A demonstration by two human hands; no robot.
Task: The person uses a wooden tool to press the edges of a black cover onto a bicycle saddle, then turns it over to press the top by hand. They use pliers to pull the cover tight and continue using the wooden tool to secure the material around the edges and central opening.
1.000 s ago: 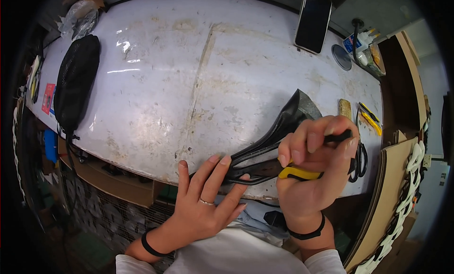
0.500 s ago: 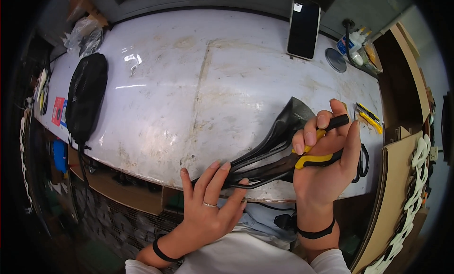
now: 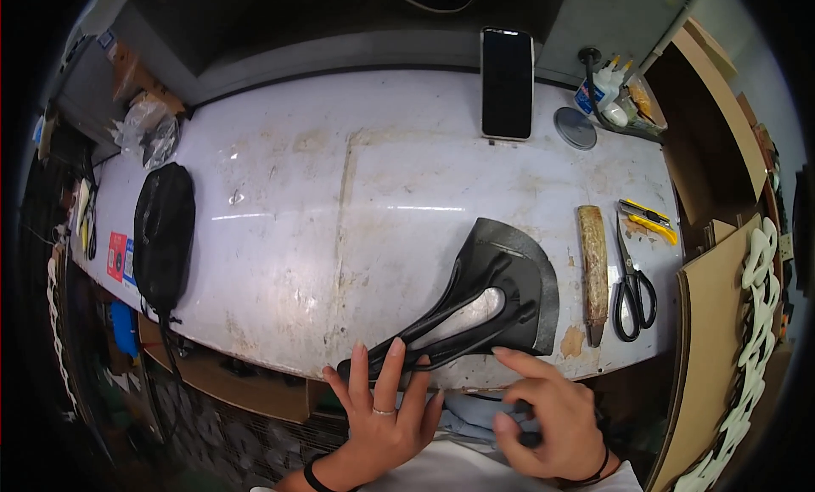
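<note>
Pinning the narrow nose of the black moulded saddle shell (image 3: 488, 301) to the white worn counter (image 3: 340, 212), left hand (image 3: 384, 411) fingers lie flat and unclenched; right hand (image 3: 543, 416) hovers loose, grasping nothing; trimming looks unfinished, with scissors (image 3: 632, 288) idle.
</note>
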